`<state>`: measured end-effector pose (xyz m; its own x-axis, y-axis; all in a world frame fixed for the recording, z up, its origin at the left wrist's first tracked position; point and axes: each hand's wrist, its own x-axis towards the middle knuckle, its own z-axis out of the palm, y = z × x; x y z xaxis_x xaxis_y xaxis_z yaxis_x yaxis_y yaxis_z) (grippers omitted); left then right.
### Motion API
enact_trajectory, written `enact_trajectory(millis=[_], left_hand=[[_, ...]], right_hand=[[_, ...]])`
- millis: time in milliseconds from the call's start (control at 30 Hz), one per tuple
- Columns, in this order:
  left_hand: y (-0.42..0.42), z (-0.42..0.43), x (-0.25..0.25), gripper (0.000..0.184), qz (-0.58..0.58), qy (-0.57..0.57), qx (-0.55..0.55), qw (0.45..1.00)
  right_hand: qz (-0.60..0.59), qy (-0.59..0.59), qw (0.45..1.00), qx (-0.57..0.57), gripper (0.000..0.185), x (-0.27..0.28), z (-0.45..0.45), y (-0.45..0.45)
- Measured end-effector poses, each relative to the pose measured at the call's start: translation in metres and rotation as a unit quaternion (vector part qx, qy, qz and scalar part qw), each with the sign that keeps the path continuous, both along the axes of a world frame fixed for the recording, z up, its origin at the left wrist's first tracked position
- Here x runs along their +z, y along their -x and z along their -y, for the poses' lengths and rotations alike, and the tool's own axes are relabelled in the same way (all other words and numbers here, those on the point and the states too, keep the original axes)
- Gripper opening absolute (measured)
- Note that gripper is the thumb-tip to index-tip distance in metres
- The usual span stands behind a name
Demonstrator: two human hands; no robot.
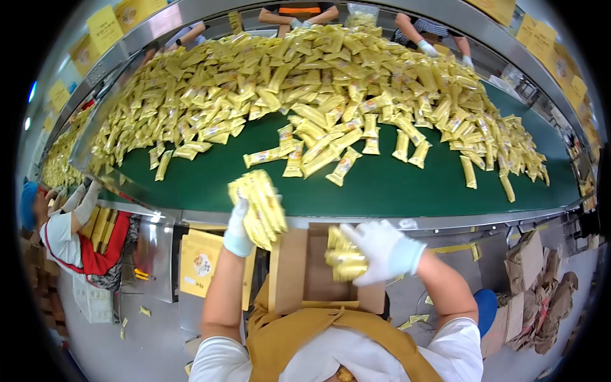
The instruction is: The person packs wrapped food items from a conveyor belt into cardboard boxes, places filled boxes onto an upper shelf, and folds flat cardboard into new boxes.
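Note:
My left hand (238,230), in a white glove, is closed around a bundle of yellow wrapped snack bars (259,209), held upright just in front of the belt's near edge. In my right hand (386,251), also gloved, is a second bundle of yellow snack bars (345,254), over the right part of an open cardboard box (291,270). The box stands against my apron, below the belt. Beyond both hands, a big heap of the same yellow snack bars (305,70) covers much of the green belt (216,172). My right fingers are partly blurred.
A metal rail (445,219) runs along the belt's near side. Yellow printed cartons (200,262) stand left of the box. A co-worker (70,239) is at the left, and others' arms reach in across the belt. Torn brown paper (554,312) and boxes lie at right.

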<state>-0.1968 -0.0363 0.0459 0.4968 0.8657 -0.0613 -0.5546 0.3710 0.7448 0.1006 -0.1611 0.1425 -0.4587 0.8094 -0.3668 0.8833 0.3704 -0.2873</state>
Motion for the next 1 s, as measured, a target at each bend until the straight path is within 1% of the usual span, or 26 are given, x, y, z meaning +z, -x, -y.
enact_trajectory(millis=[33,67,100,167,200,233,300,333,367,433,467,600,667,700,767,800,833,867,933,967,1000], left_hand=[[-0.009,0.013,0.012,0.087,0.025,-0.009,-0.02,0.999],[-0.019,0.025,0.023,0.094,0.049,-0.017,-0.053,0.997],[-0.032,0.039,0.036,0.099,0.038,-0.011,-0.065,0.997],[-0.04,0.047,0.04,0.1,-0.028,-0.075,-0.114,0.99],[-0.041,0.049,0.04,0.098,-0.048,-0.081,-0.121,0.988],[-0.04,0.05,0.041,0.098,-0.038,-0.081,-0.104,0.991],[-0.035,0.051,0.046,0.098,-0.019,-0.068,-0.068,0.995],[-0.029,0.052,0.048,0.099,0.007,-0.039,-0.051,0.998],[-0.021,0.051,0.049,0.101,0.021,-0.028,-0.048,0.998],[-0.015,0.052,0.051,0.103,0.002,-0.044,0.002,0.999],[-0.012,0.051,0.05,0.107,-0.019,-0.037,0.006,0.999],[-0.012,0.062,0.049,0.11,-0.024,-0.02,-0.009,0.999],[-0.009,0.064,0.043,0.112,-0.04,-0.049,-0.028,0.998],[-0.008,0.064,0.041,0.113,-0.048,-0.063,-0.038,0.996],[-0.011,0.065,0.041,0.108,-0.027,-0.033,-0.031,0.999],[-0.013,0.066,0.041,0.106,-0.016,-0.019,-0.026,0.999],[-0.017,0.065,0.042,0.104,-0.034,-0.045,-0.051,0.997],[-0.02,0.065,0.042,0.103,-0.053,-0.071,-0.078,0.993],[-0.03,0.063,0.037,0.102,-0.089,-0.105,-0.14,0.981],[-0.036,0.062,0.033,0.116,-0.165,-0.172,-0.163,0.957],[-0.047,0.062,0.038,0.122,-0.182,-0.231,-0.172,0.94]], right_hand=[[0.063,-0.008,0.997,0.053,0.103,-0.01,0.005,0.021],[0.108,0.017,0.99,0.085,0.1,-0.023,0.007,0.044],[0.153,0.041,0.981,0.114,0.096,-0.037,0.005,0.061],[0.135,0.085,0.981,0.115,0.09,-0.059,-0.003,0.077],[0.119,0.156,0.974,0.11,0.086,-0.063,-0.016,0.076],[0.088,0.18,0.975,0.093,0.085,-0.065,-0.024,0.071],[-0.08,0.243,0.966,0.027,0.08,-0.074,-0.029,0.044],[-0.219,0.349,0.911,0.0,0.069,-0.078,-0.03,0.031],[-0.303,0.445,0.842,-0.02,0.063,-0.073,-0.027,0.021],[-0.4,0.486,0.777,-0.033,0.074,-0.065,-0.022,0.008],[-0.411,0.491,0.767,-0.041,0.073,-0.064,-0.02,0.003],[-0.459,0.507,0.727,-0.061,0.073,-0.067,-0.012,-0.007],[-0.471,0.515,0.713,-0.065,0.074,-0.061,-0.013,-0.007],[-0.452,0.502,0.735,-0.062,0.074,-0.055,-0.013,-0.006],[-0.409,0.474,0.777,-0.056,0.073,-0.045,-0.015,0.0],[-0.234,0.353,0.906,-0.016,0.073,-0.044,-0.014,0.011],[-0.043,0.207,0.977,0.026,0.073,-0.046,-0.01,0.03],[0.148,0.048,0.986,0.064,0.074,-0.048,-0.004,0.05],[0.187,0.071,0.974,0.104,0.075,-0.066,-0.001,0.084],[0.208,0.083,0.967,0.123,0.076,-0.079,-0.001,0.095],[0.18,0.142,0.964,0.135,0.075,-0.093,-0.003,0.101]])
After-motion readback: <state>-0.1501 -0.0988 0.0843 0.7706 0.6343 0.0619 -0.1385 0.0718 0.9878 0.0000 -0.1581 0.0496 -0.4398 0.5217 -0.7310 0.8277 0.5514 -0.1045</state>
